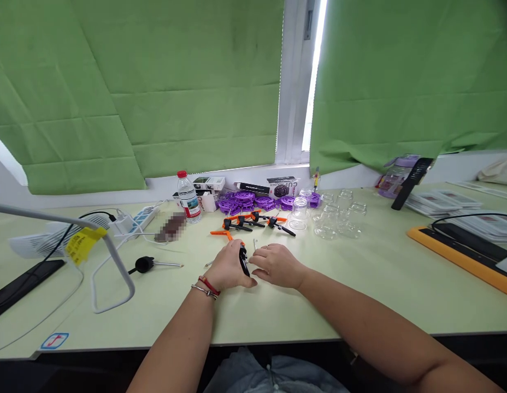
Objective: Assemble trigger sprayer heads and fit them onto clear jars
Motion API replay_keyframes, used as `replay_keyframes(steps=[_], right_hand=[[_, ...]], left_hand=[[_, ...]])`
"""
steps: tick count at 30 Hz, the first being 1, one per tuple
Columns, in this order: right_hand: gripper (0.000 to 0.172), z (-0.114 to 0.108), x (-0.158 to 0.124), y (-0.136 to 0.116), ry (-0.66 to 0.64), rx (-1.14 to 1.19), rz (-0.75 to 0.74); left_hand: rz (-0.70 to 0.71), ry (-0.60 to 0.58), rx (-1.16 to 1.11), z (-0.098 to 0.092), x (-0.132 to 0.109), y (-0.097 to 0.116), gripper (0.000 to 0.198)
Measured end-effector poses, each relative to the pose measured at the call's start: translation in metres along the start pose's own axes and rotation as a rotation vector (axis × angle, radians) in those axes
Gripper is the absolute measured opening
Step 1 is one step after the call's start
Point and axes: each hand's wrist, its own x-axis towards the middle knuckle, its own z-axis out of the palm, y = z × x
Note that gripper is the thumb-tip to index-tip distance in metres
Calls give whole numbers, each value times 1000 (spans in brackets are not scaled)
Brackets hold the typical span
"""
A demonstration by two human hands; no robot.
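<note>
My left hand [229, 266] is wrapped round a black-and-orange plastic part [244, 263] just above the table. Orange prongs [222, 234] show past its fingers; I cannot tell whether they belong to the held part. Close beside it on the right, my right hand [278, 265] has its fingers bent together near the black end. What those fingers hold, if anything, is hidden. A small silver metal piece [255, 244] shows just beyond the right fingertips. Behind the hands lie several similar black-and-orange parts [273, 222].
Purple plastic discs [244, 200] and clear cups [327, 221] stand at the back, with a water bottle [189, 199] left of them. A screwdriver [167, 265] lies left of my hands, near a grey lamp arm [122, 267]. An orange-edged board [458, 259] is at right.
</note>
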Motion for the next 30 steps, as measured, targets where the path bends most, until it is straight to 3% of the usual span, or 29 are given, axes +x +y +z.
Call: replay_keyframes(steps=[13,30], right_hand=[[18,-1,0,-1,44,1,16],[21,-2,1,-1,1,36,49]], left_hand=[[-3,-7,-8,0,0,-1,77],[-31,-25,-5,-5,-3,7,72]])
